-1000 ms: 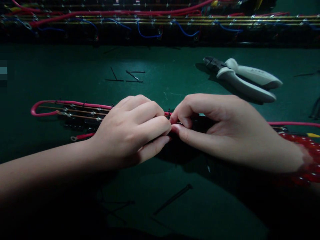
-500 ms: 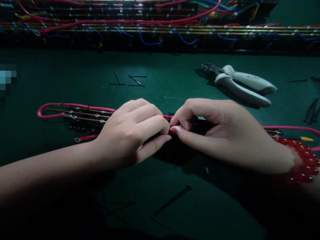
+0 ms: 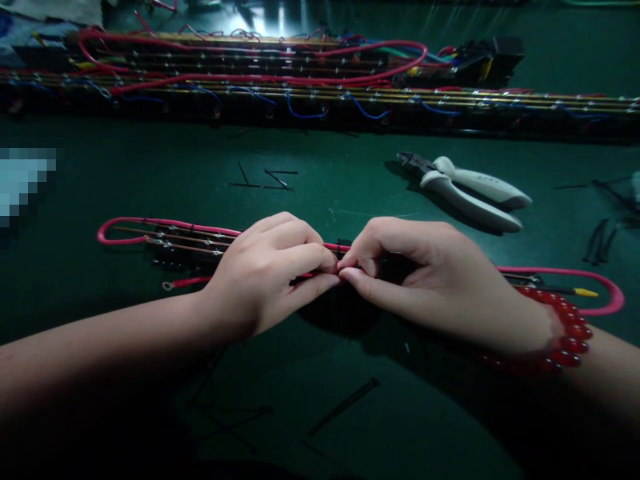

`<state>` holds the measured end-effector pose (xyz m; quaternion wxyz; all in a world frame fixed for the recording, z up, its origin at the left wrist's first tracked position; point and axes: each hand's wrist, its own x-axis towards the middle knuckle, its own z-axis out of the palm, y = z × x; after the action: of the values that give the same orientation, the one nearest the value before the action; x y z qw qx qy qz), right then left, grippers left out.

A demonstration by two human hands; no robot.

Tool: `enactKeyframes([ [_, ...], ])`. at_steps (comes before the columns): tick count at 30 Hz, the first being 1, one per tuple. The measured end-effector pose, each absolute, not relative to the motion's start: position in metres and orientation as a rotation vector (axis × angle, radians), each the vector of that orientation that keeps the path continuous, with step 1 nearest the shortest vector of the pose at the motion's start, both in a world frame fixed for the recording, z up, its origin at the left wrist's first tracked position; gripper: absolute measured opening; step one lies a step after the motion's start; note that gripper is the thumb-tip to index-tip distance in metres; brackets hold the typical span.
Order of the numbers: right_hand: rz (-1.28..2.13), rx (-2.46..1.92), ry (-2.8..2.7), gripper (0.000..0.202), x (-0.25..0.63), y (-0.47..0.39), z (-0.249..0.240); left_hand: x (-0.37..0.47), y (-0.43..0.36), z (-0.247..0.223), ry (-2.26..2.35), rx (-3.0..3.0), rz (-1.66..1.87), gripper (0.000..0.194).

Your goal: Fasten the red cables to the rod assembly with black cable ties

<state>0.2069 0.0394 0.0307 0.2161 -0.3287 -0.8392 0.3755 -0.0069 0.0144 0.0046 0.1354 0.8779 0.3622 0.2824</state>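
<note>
My left hand (image 3: 275, 270) and my right hand (image 3: 415, 280) meet fingertip to fingertip over a long dark strip of parts (image 3: 190, 248) with thin copper rods. Red cable (image 3: 200, 225) runs along its far side, tied with dark bands and looped at both ends. From under my left hand comes a shorter red cable with a ring terminal (image 3: 168, 285); a sliver of red shows between the thumb and forefinger of that closed hand. My right thumb and forefinger are pinched together, and what lies between them is too small to tell. My fingers hide the strip's middle.
White-and-grey cutting pliers (image 3: 470, 190) lie beyond my right hand. Black cable ties (image 3: 345, 407) are scattered near me, with more at the right (image 3: 603, 240). Dark clipped pieces (image 3: 277, 179) lie farther off. A long wired assembly (image 3: 320, 100) spans the back of the green table.
The view has shifted, so more of the back of the table and the strip's right-hand loop shows. Both hands keep nearly the same pinch at the same spot on the strip.
</note>
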Motion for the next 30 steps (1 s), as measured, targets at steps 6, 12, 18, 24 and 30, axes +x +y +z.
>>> enactKeyframes([
  [6,1.018,-0.902,-2.342,0.007,0.2066,0.0399,0.0304,-0.0058,0.0145,0.0049,1.058,2.542,0.827,0.013],
  [12,1.025,-0.913,-2.330,0.006,0.2069,0.0402,0.0306,-0.0050,0.0129,0.0031,1.047,2.614,0.852,0.016],
  [18,1.052,-0.911,-2.298,0.003,0.2068,0.0402,0.0297,-0.0055,0.0131,0.0021,1.030,2.676,0.846,0.014],
  [24,1.023,-0.875,-2.342,0.007,0.2060,0.0412,0.0301,-0.0059,0.0130,0.0024,1.044,2.700,0.854,0.014],
  [30,1.026,-0.863,-2.358,0.011,0.2068,0.0410,0.0295,-0.0061,0.0114,0.0027,1.094,2.685,0.859,0.016],
])
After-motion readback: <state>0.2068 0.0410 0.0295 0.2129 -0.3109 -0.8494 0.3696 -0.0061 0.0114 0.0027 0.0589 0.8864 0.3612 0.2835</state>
